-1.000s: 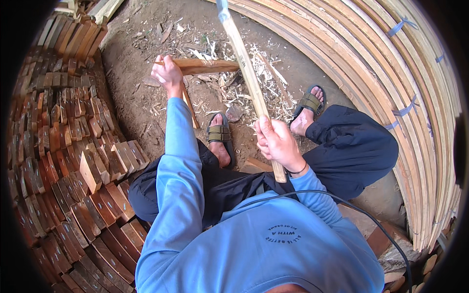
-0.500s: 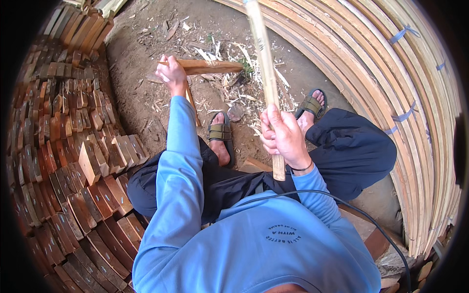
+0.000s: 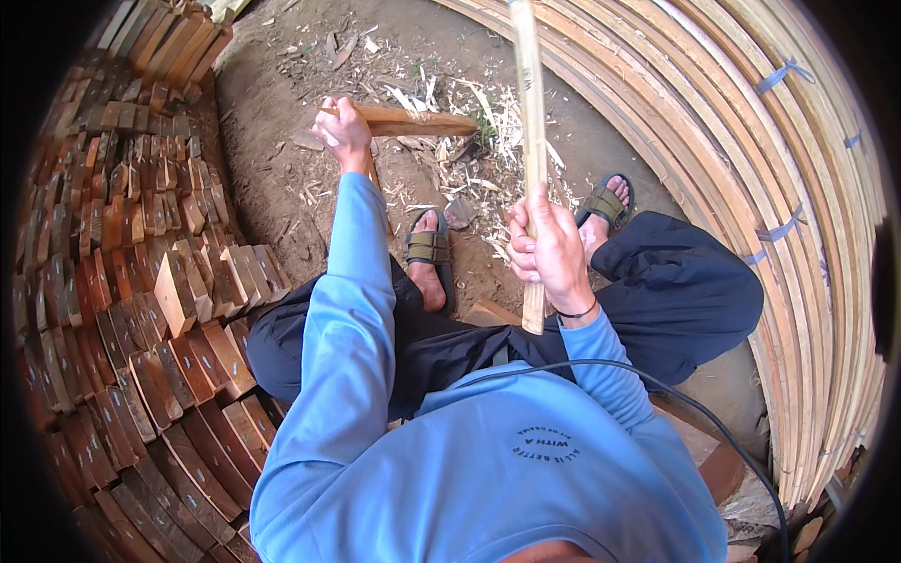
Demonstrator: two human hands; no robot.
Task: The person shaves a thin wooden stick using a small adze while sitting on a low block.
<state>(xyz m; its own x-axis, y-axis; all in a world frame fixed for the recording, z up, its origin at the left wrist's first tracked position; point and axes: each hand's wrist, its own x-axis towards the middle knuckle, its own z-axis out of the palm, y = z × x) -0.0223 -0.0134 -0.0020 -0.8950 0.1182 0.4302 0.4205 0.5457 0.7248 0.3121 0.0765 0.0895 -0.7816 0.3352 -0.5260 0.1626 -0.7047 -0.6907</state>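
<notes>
Left fingers [image 3: 325,129] grip a wood piece [image 3: 413,122]; right fingers [image 3: 522,246] clasp the handle [image 3: 531,103], now more upright

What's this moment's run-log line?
left hand: grips elongated brown wooden piece | right hand: grips long pale wooden shaft | brown dirt ground: scattered pale wood shavings

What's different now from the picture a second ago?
The long wooden handle swung its far end to the right, so it looks straighter in the picture. Nothing was taken hold of or let go: the right hand still grips the handle, and the left hand still holds the wood piece.
</notes>
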